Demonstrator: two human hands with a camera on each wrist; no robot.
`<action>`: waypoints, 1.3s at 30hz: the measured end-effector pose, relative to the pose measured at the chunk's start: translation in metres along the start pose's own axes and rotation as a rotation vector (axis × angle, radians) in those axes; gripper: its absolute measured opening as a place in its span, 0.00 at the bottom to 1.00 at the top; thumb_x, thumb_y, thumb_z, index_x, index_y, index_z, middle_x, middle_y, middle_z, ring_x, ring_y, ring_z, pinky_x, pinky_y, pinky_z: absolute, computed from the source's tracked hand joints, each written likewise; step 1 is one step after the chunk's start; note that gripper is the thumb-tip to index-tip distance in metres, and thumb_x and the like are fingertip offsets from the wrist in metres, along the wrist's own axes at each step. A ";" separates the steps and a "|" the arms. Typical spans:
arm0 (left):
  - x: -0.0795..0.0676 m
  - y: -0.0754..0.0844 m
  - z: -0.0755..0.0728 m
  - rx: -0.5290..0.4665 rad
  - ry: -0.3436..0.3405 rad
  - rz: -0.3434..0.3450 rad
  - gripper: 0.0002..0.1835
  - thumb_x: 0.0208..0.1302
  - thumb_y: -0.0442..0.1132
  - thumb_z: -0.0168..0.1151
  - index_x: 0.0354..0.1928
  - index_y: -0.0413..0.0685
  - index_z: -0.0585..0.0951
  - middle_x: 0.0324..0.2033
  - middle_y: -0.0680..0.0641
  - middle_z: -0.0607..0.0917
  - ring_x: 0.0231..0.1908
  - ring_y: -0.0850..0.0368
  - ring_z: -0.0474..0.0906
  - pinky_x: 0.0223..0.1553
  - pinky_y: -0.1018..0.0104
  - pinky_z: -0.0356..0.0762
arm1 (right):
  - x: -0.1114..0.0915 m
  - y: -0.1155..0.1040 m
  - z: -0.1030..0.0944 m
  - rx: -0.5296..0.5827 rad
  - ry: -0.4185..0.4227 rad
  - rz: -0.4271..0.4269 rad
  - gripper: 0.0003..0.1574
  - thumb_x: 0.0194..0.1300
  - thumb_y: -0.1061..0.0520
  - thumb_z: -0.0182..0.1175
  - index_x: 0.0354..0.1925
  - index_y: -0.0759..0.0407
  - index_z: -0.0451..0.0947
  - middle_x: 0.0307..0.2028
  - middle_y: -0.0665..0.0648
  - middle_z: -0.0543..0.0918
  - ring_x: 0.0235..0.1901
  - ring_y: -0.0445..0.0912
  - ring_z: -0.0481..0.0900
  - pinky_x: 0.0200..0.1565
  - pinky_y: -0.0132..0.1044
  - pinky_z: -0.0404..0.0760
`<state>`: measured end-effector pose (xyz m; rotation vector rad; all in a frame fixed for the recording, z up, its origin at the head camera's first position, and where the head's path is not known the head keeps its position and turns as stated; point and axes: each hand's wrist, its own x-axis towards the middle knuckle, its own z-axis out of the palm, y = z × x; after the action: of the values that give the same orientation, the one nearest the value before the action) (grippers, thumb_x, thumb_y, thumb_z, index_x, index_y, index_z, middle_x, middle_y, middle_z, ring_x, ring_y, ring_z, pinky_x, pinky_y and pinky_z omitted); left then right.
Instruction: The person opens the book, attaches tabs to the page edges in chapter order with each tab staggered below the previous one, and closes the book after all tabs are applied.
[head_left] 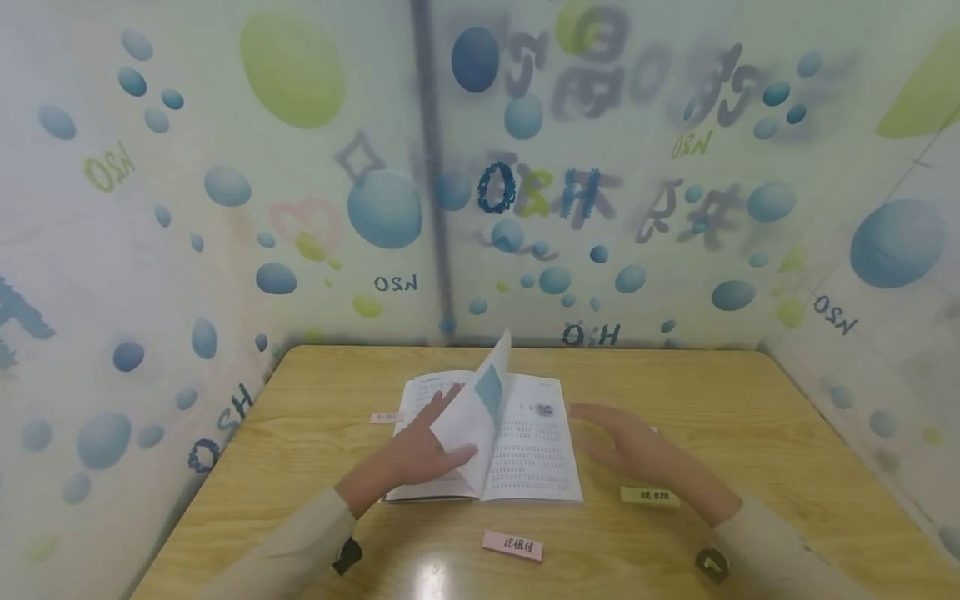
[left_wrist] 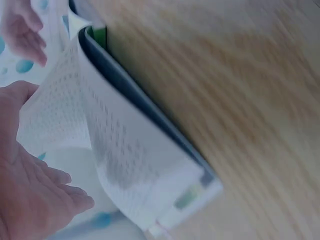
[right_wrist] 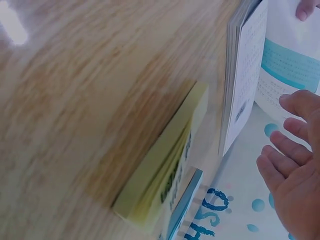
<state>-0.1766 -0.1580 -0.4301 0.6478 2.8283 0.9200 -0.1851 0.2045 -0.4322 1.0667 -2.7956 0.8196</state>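
Note:
An open book (head_left: 534, 450) with printed pages lies on the wooden table. One of its pages (head_left: 491, 392), bearing a blue-green block, stands raised and slanted over the left half. Against that page is my left hand (head_left: 408, 454), fingers extended and thumb spread, with part of the fingers hidden behind the paper. The left wrist view shows the same hand (left_wrist: 37, 195) with its thumb at the page's edge. Just off the book's right edge, my right hand (head_left: 630, 442) hovers with relaxed fingers and holds nothing. Its palm (right_wrist: 305, 195) is visible in the right wrist view.
A pink sticky-note pad (head_left: 513, 546) with handwriting lies in front of the book. Nearer the right hand are a yellow pad (head_left: 650, 497) and a blue pad (right_wrist: 185, 202). A small pink strip (head_left: 386, 417) sits at the book's left edge. Patterned walls enclose the table (head_left: 322, 383).

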 end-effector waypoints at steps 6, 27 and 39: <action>-0.006 -0.013 -0.018 0.065 0.036 0.024 0.49 0.71 0.55 0.61 0.81 0.41 0.47 0.78 0.36 0.51 0.75 0.32 0.44 0.71 0.38 0.52 | -0.001 -0.001 0.005 0.003 -0.018 -0.005 0.30 0.70 0.62 0.65 0.68 0.65 0.72 0.66 0.63 0.75 0.65 0.59 0.72 0.63 0.55 0.71; -0.027 -0.033 -0.034 0.149 0.014 -0.006 0.49 0.75 0.56 0.56 0.79 0.33 0.44 0.77 0.32 0.48 0.75 0.31 0.44 0.72 0.39 0.47 | -0.003 -0.006 0.011 0.053 -0.142 0.050 0.29 0.73 0.59 0.62 0.68 0.65 0.72 0.68 0.63 0.72 0.68 0.60 0.68 0.66 0.57 0.66; -0.040 -0.042 -0.026 0.198 0.017 -0.021 0.48 0.74 0.53 0.59 0.78 0.29 0.46 0.76 0.28 0.49 0.74 0.28 0.46 0.71 0.37 0.49 | -0.001 -0.014 0.024 0.046 -0.176 0.069 0.28 0.74 0.57 0.60 0.70 0.58 0.71 0.68 0.55 0.73 0.69 0.54 0.68 0.67 0.54 0.66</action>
<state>-0.1611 -0.2195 -0.4351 0.6324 2.9597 0.6507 -0.1714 0.1845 -0.4466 1.1062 -2.9883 0.8396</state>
